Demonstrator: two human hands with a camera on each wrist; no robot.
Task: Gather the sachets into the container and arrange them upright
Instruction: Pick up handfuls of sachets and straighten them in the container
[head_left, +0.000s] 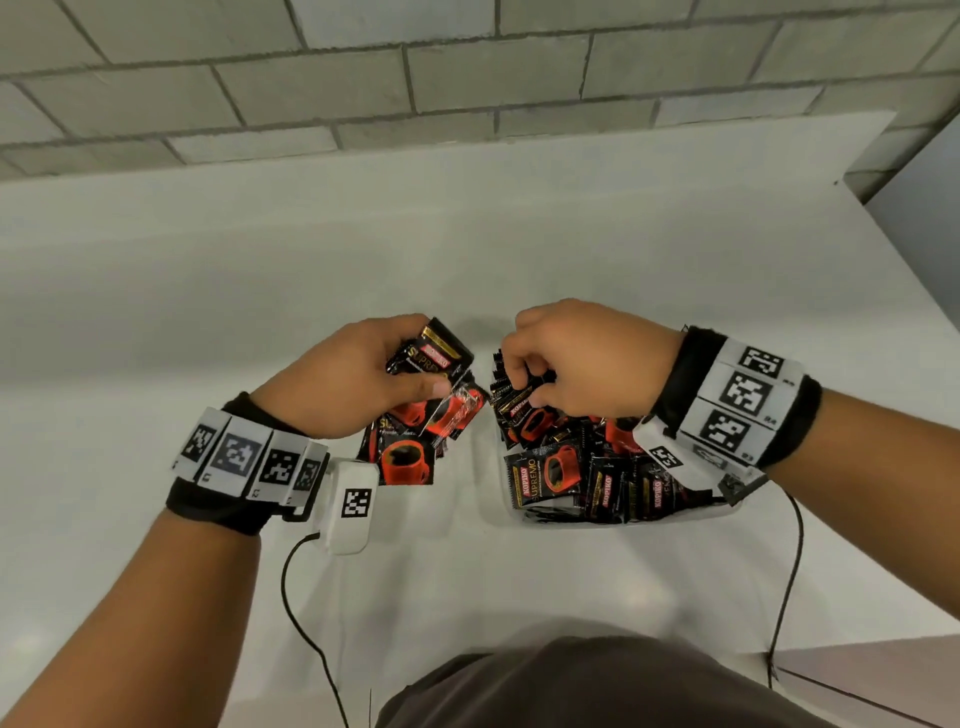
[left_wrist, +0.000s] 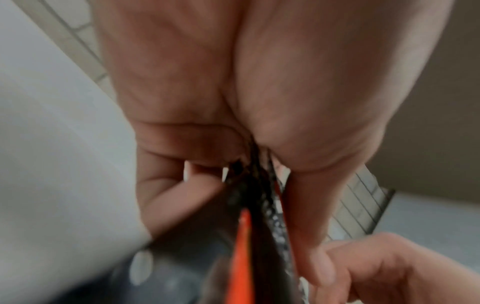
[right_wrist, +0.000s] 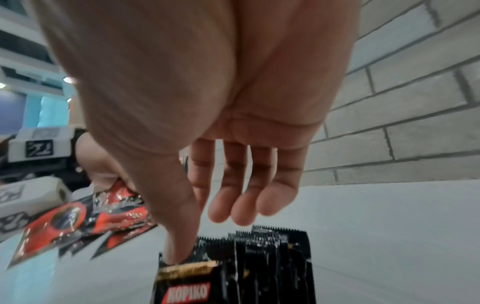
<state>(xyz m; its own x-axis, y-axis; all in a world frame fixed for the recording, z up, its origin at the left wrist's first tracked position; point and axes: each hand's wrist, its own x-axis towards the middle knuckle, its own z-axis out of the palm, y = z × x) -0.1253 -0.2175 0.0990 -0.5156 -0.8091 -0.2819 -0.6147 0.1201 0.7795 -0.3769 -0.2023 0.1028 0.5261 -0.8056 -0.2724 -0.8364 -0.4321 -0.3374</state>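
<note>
My left hand (head_left: 415, 382) grips a fanned stack of black and red coffee sachets (head_left: 441, 353) above the table; the left wrist view shows the thumb (left_wrist: 298, 216) pressing them edge-on (left_wrist: 249, 226). More loose sachets (head_left: 405, 462) lie on the table beneath it. To the right stands a shallow white container (head_left: 488, 512) full of sachets (head_left: 597, 478), several upright at its far end (right_wrist: 272, 257), others leaning. My right hand (head_left: 527, 376) hovers over that far row. Its thumb tip (right_wrist: 179, 253) is tucked behind the front sachet (right_wrist: 187, 288), and its fingers (right_wrist: 233, 195) hang loose, gripping nothing.
A white table (head_left: 260, 291) runs back to a grey block wall (head_left: 467, 78). The table's right edge (head_left: 893, 249) drops off near the container. Black cables (head_left: 291, 597) trail from both wrist cameras toward the near edge.
</note>
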